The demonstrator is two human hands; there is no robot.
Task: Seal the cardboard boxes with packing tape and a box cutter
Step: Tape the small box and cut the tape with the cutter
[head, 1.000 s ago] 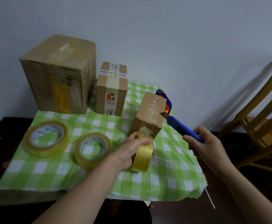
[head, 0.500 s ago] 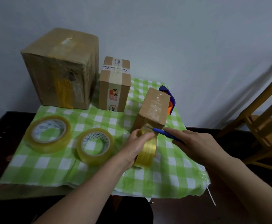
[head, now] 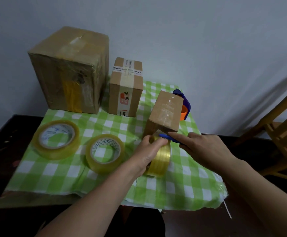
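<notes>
A small cardboard box stands on the green checked cloth with clear tape running over its top and down its near face. My left hand grips a yellowish tape roll held on edge just below the box's near face. My right hand holds a blue box cutter, its tip at the tape strip between roll and box. The blade itself is too small to make out.
A large taped box and a medium box stand at the back by the wall. Two tape rolls lie flat on the cloth. A blue-orange tape dispenser sits behind the small box. A wooden chair stands to the right.
My right hand has brought the box cutter from the right of the box down to the tape strip at the roll. My left hand keeps the roll at the box.
</notes>
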